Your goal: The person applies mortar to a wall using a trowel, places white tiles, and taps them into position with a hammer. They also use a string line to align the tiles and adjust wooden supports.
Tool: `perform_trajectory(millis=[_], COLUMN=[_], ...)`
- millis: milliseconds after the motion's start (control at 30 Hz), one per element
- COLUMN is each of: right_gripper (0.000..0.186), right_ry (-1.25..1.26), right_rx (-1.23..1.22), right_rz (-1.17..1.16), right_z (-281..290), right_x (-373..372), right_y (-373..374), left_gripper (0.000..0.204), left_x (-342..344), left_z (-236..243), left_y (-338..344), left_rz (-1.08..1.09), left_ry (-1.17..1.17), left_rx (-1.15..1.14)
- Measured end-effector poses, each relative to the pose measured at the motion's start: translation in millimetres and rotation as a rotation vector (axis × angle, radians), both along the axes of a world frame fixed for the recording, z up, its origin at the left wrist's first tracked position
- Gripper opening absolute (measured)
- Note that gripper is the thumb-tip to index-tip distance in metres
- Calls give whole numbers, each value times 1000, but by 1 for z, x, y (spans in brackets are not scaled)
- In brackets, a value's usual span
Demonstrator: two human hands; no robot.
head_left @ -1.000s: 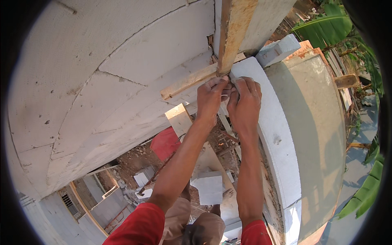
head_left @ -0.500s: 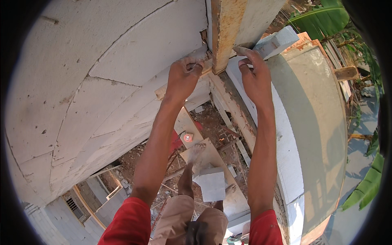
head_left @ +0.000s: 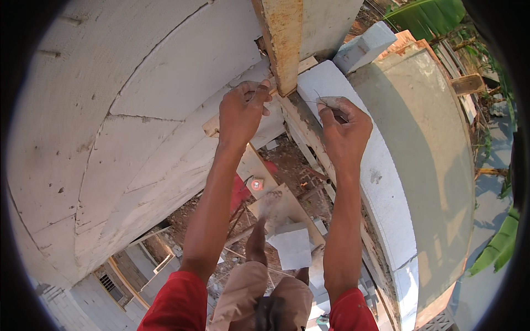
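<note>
My right hand (head_left: 346,126) is closed in a pinch over the row of pale blocks (head_left: 381,190), and a thin, dark strand like wire (head_left: 316,98) sticks out from its fingertips. Just left of the upright wooden post (head_left: 286,47), my left hand (head_left: 243,110) has its fingers curled together. What it holds, if anything, is too small to make out. A short wooden piece (head_left: 212,126) juts out behind the left wrist, near the pale block wall (head_left: 160,71).
A loose grey-blue block (head_left: 365,47) rests right of the post. Beyond the block row lies a grey concrete surface (head_left: 425,143). Far below, my feet stand on planks (head_left: 295,209) beside a pale block (head_left: 291,248). Banana leaves (head_left: 433,16) hang at the right.
My right hand has drawn back toward me from beside the loose block, and its fingers are now pinched with the strand showing. My left hand stays near the post. The view has shifted slightly.
</note>
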State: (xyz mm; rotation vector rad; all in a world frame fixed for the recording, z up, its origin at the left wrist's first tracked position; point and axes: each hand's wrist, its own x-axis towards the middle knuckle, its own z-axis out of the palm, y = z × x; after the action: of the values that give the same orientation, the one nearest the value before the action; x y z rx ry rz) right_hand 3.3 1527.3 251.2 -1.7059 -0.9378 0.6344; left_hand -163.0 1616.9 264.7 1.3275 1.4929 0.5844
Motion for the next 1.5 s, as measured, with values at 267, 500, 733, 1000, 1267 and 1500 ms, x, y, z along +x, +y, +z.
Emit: perform_trajectory(millis=[267,500,733,1000,1267,1500], right_gripper=[12,14,13,15,26,15], right_ry=[-495,-659,-573,-708,-584,-26], right_rx=[260,-129,41,87,681,313], right_rz=[328,-39,-46,-57,226,267], right_z=[-18,-3,53,127,111,14], right_x=[-53,-13,6,5,-33,-85], right_y=[-29,-14,-6,2,-55,-125], left_gripper=[32,23,19,13,13,16], left_x=[4,16,28,37,34,9], left_z=[-21,-16,29,90,105,113], left_y=[0,28,28,23,22,14], left_rz=[-69,7,111,176,277,202], left_ry=[-174,-36,-290,-467,-706,-422], left_rx=[-59,255,393,551,315,495])
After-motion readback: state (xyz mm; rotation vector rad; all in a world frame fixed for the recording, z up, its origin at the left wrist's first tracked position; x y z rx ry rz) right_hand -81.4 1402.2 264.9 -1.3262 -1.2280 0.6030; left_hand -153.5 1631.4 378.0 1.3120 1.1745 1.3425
